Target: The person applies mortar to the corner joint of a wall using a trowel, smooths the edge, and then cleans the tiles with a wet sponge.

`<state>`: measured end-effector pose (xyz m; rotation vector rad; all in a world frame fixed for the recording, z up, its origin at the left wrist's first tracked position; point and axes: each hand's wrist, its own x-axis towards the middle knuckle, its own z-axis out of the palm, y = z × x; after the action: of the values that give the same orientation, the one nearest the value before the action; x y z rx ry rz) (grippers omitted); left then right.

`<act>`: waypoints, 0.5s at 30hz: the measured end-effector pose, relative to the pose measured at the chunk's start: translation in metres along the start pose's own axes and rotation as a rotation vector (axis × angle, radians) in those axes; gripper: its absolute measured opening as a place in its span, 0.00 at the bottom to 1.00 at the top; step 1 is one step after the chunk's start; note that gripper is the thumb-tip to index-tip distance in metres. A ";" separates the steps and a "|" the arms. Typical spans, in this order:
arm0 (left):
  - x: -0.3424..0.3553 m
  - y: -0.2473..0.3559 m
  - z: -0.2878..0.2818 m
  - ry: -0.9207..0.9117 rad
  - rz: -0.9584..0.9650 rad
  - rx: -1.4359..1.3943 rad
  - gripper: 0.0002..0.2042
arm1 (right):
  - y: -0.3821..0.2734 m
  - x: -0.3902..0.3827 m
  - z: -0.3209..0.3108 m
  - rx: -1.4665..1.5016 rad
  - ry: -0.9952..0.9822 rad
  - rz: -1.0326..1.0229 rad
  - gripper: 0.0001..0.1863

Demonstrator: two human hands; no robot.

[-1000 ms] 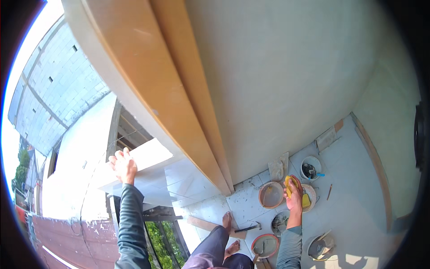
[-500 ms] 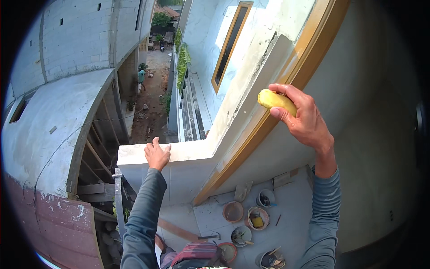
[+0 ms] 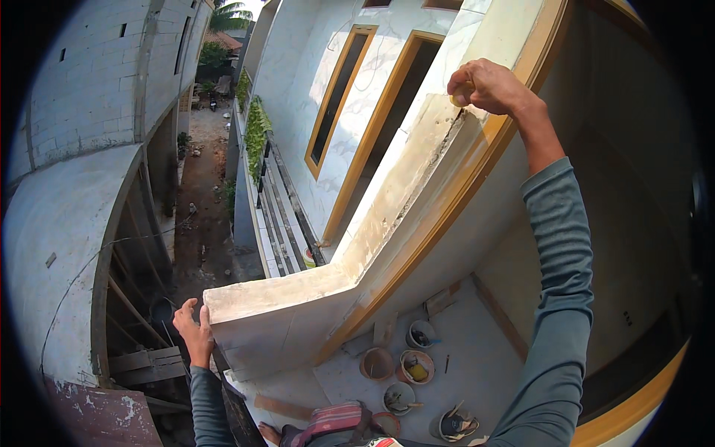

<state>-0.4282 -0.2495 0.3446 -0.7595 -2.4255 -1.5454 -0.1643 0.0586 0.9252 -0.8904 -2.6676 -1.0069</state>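
Note:
At the upper right, my right hand (image 3: 491, 88) grips a yellow sponge (image 3: 455, 100), mostly hidden by the fingers, against the top of a pale, L-shaped wall ledge (image 3: 402, 171), near its cracked edge. A yellow wooden trim (image 3: 439, 242) runs alongside that edge. Lower left, my left hand (image 3: 194, 328) has its fingers apart at the ledge's left end, thumb against the corner.
Below, buckets and basins (image 3: 376, 365) and a plank (image 3: 279, 408) lie on the tiled floor. A railing (image 3: 287, 208), windows (image 3: 335, 100) and a doorway (image 3: 380, 134) are beyond the ledge. A narrow alley (image 3: 201, 186) drops away at the left, beside unpainted block buildings (image 3: 89, 89).
My right hand has risen with the sponge from over the buckets to the ledge's upper stretch. My left hand has shifted left to the ledge's end. The view has tilted toward the alley.

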 end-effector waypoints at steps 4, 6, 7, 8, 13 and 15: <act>-0.003 -0.019 -0.009 -0.003 -0.099 -0.056 0.17 | -0.009 0.006 0.008 -0.034 -0.084 -0.061 0.10; -0.007 -0.025 -0.005 -0.011 -0.123 -0.091 0.18 | -0.008 0.008 0.012 -0.033 -0.104 -0.048 0.10; -0.007 -0.029 -0.001 -0.012 -0.124 -0.094 0.18 | -0.008 0.005 0.015 0.059 -0.008 -0.093 0.11; -0.007 -0.032 0.002 -0.025 -0.145 -0.110 0.18 | -0.008 0.004 0.019 0.151 0.089 -0.138 0.11; -0.018 -0.039 0.003 -0.065 -0.217 -0.180 0.18 | -0.020 -0.005 0.025 0.030 0.030 -0.109 0.14; -0.021 -0.044 0.000 -0.074 -0.236 -0.181 0.18 | -0.020 -0.013 0.031 0.150 0.170 -0.091 0.14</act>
<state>-0.4319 -0.2712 0.3014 -0.5853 -2.5302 -1.8763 -0.1635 0.0601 0.8860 -0.6300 -2.6182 -0.8454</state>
